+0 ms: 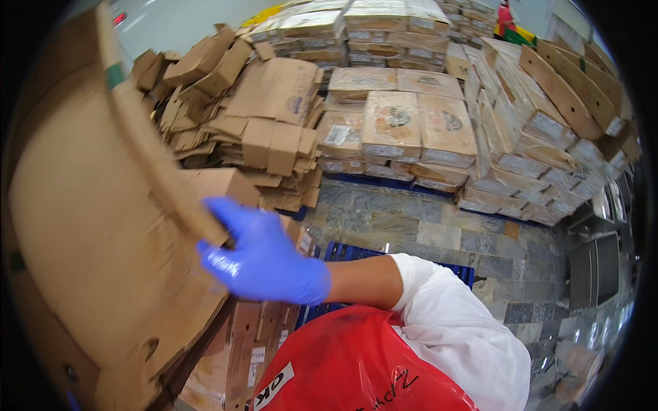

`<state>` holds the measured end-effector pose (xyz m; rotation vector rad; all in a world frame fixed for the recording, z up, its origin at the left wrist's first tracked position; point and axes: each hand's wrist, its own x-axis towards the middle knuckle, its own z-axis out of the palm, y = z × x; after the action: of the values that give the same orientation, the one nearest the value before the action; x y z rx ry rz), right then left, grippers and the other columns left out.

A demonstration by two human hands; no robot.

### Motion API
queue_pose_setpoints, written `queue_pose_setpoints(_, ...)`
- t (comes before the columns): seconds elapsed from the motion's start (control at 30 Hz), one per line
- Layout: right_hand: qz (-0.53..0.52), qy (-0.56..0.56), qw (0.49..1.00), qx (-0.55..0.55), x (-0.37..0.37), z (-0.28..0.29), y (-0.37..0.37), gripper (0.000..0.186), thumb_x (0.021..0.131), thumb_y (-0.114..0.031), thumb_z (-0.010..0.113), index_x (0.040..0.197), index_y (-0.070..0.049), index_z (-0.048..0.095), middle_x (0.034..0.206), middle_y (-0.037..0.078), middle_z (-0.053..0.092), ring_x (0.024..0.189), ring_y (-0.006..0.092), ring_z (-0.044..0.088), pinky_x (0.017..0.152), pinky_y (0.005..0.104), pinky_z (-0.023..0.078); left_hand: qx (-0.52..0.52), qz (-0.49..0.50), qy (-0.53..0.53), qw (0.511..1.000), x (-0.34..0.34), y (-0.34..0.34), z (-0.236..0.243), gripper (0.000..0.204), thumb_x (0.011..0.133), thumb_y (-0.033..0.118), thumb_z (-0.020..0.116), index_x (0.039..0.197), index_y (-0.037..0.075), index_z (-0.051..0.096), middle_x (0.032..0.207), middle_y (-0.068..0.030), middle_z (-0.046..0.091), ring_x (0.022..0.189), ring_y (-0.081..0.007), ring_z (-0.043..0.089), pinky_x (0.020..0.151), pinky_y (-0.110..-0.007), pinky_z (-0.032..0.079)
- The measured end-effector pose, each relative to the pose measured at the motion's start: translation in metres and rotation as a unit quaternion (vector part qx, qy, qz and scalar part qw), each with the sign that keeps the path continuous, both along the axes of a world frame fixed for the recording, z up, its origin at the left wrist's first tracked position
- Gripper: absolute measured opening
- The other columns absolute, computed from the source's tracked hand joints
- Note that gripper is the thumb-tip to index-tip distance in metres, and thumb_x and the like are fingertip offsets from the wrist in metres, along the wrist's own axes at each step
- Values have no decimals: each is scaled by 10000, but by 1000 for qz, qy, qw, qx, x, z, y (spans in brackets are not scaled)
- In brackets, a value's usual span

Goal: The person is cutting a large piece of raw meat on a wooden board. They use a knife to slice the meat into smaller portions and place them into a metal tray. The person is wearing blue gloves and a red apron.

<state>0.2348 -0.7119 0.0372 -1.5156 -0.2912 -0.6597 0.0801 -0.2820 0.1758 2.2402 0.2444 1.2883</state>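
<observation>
Head cam: got my right hand [264,255] clamped on the rim of a carton [103,198]. More boxes [241,335] by the pallet [349,252]'s left edge.

Blue glove [264,257], white sleeve [466,322], red apron [336,356], black handwriting [406,379]

Mottled grey tiled floor [384,222], glossy at right; pale wall [168,24]
</observation>
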Motion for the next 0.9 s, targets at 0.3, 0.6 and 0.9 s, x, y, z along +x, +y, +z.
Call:
queue_pose_setpoints(0.3,-379,27,925,-18,-13,-14,-330,351,859,-195,718,1102,56,682,857,152,714,749,152,667,701,336,554,-83,-492,100,861,289,-396,-11,502,919,175,686,1354,-63,609,1141,-120,699,1006,-172,650,906,-307,512)
queue_pose_setpoints(0.6,-498,230,834,-62,-30,-130,-694,556,1020,-485,554,1267,-9,698,1193,129,731,1101,214,656,1002,352,472,125,-673,226,693,349,-668,-98,795,931,475,717,1506,-6,453,1424,-205,591,1285,-287,591,1100,-388,444)
queue_pose_setpoints(0.9,-74,767,563,-297,-323,-596,-459,496,1049,-425,442,1260,-26,648,1192,226,687,1054,362,667,920,507,512,450,-315,648,528,181,-294,-415,651,879,551,678,1244,13,636,1126,-240,717,1064,-390,694,923,-487,541)
